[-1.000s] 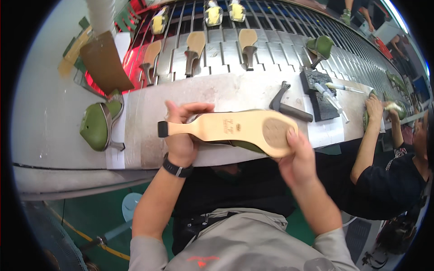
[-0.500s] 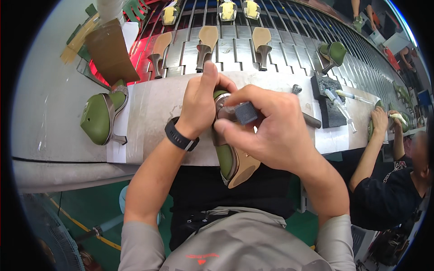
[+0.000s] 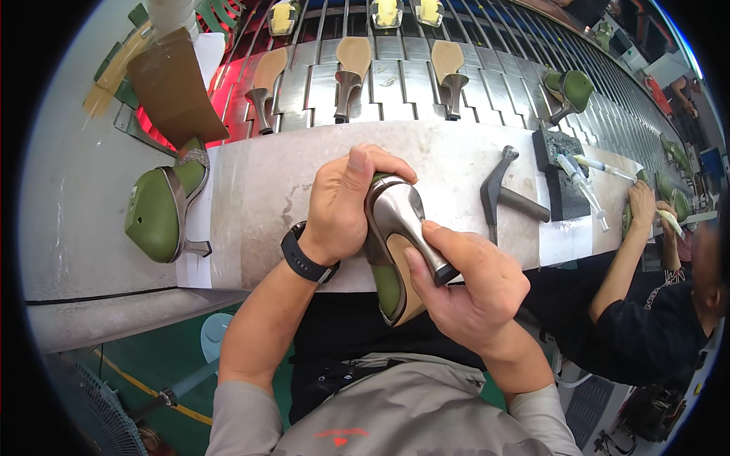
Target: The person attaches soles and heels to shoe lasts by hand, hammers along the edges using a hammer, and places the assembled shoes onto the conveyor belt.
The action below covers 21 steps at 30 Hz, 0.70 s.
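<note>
A high-heeled shoe on a green last (image 3: pixel 388 292) is held sole up in front of me, its toe pointing down toward my lap. My left hand (image 3: pixel 351 204) is closed round its back end, thumb raised; part of its grip is hidden behind the shoe. The shiny grey heel (image 3: pixel 401 216) slants toward the lower right and ends in a dark tip. Near that tip, my right hand (image 3: pixel 479 292) pinches the heel between thumb and fingers. A tan sole (image 3: pixel 401 254) shows below the heel. To the right, a hammer (image 3: pixel 498 190) lies on the bench.
Another shoe on a green last (image 3: pixel 156 216) rests at the left, by a brown board (image 3: pixel 176 87). Syringes (image 3: pixel 584 190) lean on a black block (image 3: pixel 559 144) at right. Beyond the bench (image 3: pixel 266 197), heeled soles (image 3: pixel 352 64) stand on a conveyor. A person (image 3: pixel 646 327) works at far right.
The shoe has tilted, so the heel, earlier seen nearly end-on, now shows along its side. My right hand has moved down and right, staying on the heel; the hammer is uncovered.
</note>
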Available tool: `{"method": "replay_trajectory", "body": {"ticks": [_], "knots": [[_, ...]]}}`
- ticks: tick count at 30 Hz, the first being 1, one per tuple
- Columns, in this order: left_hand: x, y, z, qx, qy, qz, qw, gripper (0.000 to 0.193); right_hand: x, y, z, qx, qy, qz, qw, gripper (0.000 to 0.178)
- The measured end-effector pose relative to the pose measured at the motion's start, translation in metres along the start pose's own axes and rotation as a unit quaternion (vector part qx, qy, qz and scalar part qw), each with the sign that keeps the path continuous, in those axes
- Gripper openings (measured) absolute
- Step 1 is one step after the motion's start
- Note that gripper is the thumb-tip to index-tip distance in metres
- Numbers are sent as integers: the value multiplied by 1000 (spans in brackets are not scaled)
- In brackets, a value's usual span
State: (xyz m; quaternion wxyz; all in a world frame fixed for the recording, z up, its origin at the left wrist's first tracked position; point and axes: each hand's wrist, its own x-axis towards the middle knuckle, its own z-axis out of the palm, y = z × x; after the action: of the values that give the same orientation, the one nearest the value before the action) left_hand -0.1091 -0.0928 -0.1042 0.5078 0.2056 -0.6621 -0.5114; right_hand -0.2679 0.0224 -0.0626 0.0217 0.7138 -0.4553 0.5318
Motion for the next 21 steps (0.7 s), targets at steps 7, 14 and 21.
{"method": "replay_trajectory", "body": {"ticks": [7, 14, 21], "knots": [[-1, 1, -1, 11, 0, 7, 1000, 69, -2, 0, 7, 8, 1, 1, 1000, 39], [5, 2, -2, 30, 17, -13, 999, 69, 3, 5, 16, -14, 20, -22, 999, 38], [36, -27, -3, 3, -2, -86, 996, 58, 60, 31, -6, -57, -225, 105, 967, 19]]}}
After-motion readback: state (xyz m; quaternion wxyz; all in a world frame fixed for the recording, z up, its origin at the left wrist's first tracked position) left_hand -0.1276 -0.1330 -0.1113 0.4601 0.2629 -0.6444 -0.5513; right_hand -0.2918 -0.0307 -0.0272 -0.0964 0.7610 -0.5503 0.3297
